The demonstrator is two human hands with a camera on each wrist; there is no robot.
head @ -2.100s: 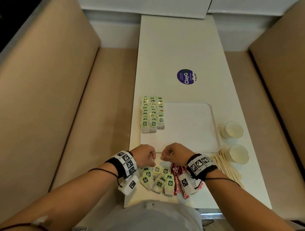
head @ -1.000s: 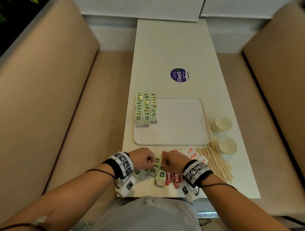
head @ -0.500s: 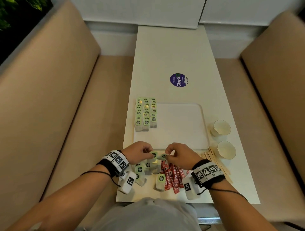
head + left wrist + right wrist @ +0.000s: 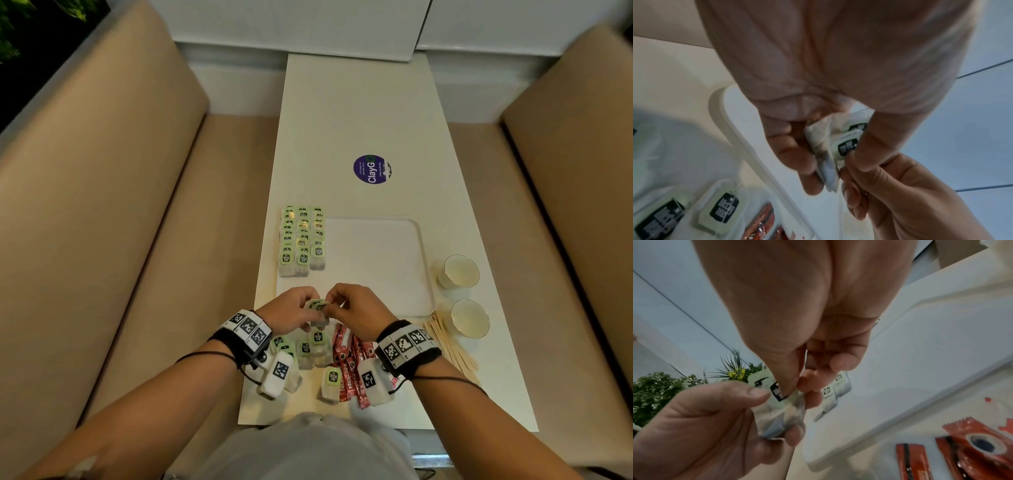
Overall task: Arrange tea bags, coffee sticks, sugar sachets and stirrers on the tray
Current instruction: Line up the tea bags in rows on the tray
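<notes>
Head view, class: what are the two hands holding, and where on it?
Both the left hand and right hand pinch a small bunch of tea bags at its top, by the green tags.

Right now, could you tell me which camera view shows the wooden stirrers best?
The head view: the wooden stirrers lie fanned on the table, right of the tray, near the cups. Neither wrist view shows them.

A long white table (image 4: 359,113) runs toward 12 o'clock between beige padded benches at 9 o'clock (image 4: 102,212) and 3 o'clock (image 4: 575,192); pale wall (image 4: 308,24) beyond.
</notes>
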